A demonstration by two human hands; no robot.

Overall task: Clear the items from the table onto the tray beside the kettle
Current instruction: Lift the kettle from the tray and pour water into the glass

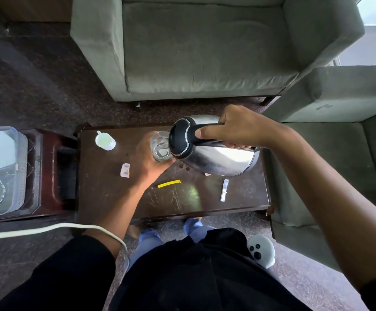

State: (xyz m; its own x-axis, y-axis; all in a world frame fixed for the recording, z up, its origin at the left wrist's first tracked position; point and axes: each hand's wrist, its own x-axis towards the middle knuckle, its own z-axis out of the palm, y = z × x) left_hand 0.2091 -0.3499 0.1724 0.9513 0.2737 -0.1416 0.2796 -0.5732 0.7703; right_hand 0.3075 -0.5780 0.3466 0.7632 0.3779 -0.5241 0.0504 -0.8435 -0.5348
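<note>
The right hand [238, 129] is wrapped round the black handle of a steel kettle [216, 153], thumb laid along the top, and tips it so the spout sits over a clear glass [160, 147]. The left hand [146, 162] cups that glass from below and the side, fingers curled round it, above the far middle of the worktop [238, 198]. Water appears to be running into the glass, which already looks partly filled.

The main risk is spillage. Both vessels are held in the air, spout and rim nearly touching, so a small wobble of either wrist could send water over the left hand or onto the dark wood. If the water is hot, a thin glass gripped bare could become hard to hold and be let go.

The items to be cleared lie about below: a small white cup [105, 142] near the far left corner, a torn sachet [124, 170] just left of the left wrist, a yellow strip [169, 183] toward the near middle, and a clear wrapper [224, 190] toward the near right. Paper scraps under a drip would go soggy and stick.

A white cable [48, 228] crosses the left forearm and could snag it. I cannot make out the tray with certainty; a dark wooden stand [48, 176] sits left of the worktop.
</note>
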